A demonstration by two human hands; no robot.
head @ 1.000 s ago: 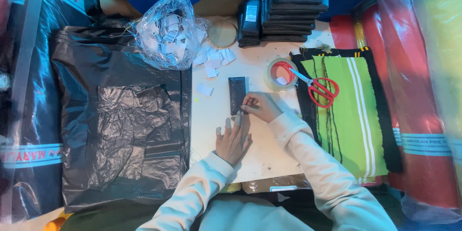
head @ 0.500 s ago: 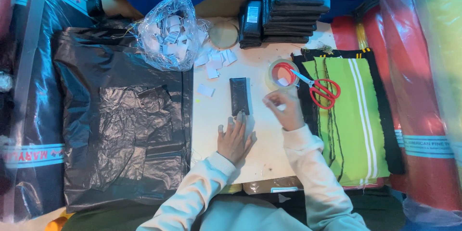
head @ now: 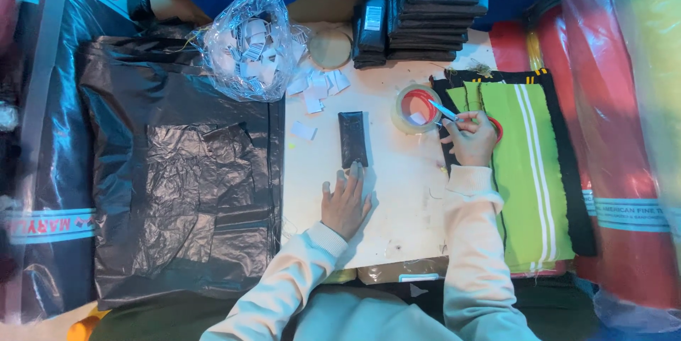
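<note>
One small black packet (head: 352,139) lies flat and lengthwise on the pale surface (head: 397,206), roughly mid-surface. All places below are relative to that packet.

Left hand (head: 345,202): just below the packet, palm down, fingers spread flat, fingertips (head: 355,169) touching the packet's near end. Grip released, nothing held.

Right hand (head: 469,139): to the right, well apart from the packet. Grip clenched on one pair of scissors (head: 454,115), with a red handle loop showing at the hand's right and light blue blade tips pointing up-left. Blade tips sit over the edge of one tape roll (head: 416,108), which lies flat just to the right and slightly above the packet.

Counts outward:
- One loose white paper slip (head: 303,130) just to the left; a small scatter of more slips (head: 319,88) up-left, too overlapped to count.
- One clear plastic bag (head: 250,44) of the same slips further up-left.
- One round tan disc (head: 330,48) straight above.
- Two stacks of black packets above: a short one (head: 371,32) and a taller one (head: 440,11) to its right. Piece count per stack is not readable.
- One green cloth with white stripes and black border (head: 528,171) far right, under the right forearm.
- One large sheet of black plastic (head: 177,171) covering the area to the left.
- Wrapped fabric rolls (head: 624,171) at the far right edge.
</note>
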